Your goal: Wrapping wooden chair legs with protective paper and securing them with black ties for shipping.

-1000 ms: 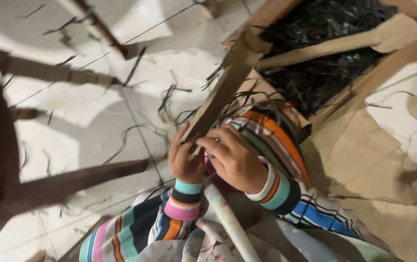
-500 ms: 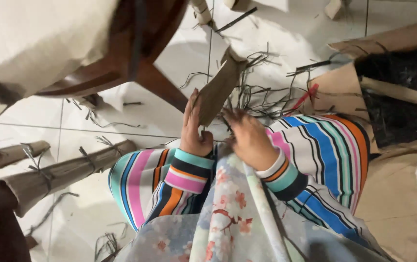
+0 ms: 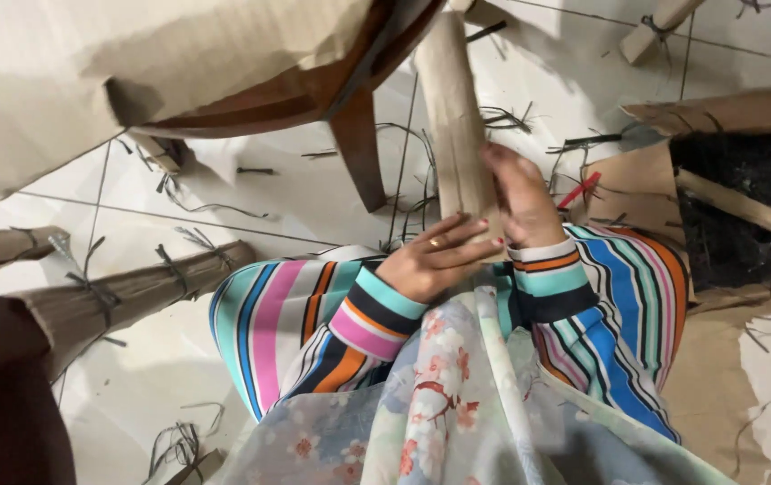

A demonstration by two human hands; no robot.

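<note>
Gripping from both sides, the left hand (image 3: 435, 260) and right hand (image 3: 522, 199) are closing around a long, paper-wrapped tan wooden piece (image 3: 453, 117) at the centre of the frame. The left hand's fingers (image 3: 468, 235) are lying curled across the piece's near end; the right hand is pressing flat-fingered along its right edge, slightly farther up. Both hands are touching the piece, so neither is nearer.

The piece's long axis is running almost straight up the frame, away from the hands, with its far end passing beside the dark brown wooden chair leg (image 3: 358, 148) at upper centre. That leg is standing just left of the piece, narrowing the room on that side.

Open white tiled floor (image 3: 224, 189) is lying to the left, strewn with black ties. Two more wrapped pieces bound with ties (image 3: 125, 292) are resting at lower left. A brown cardboard box holding black material (image 3: 735, 202) is bounding the right side.
</note>
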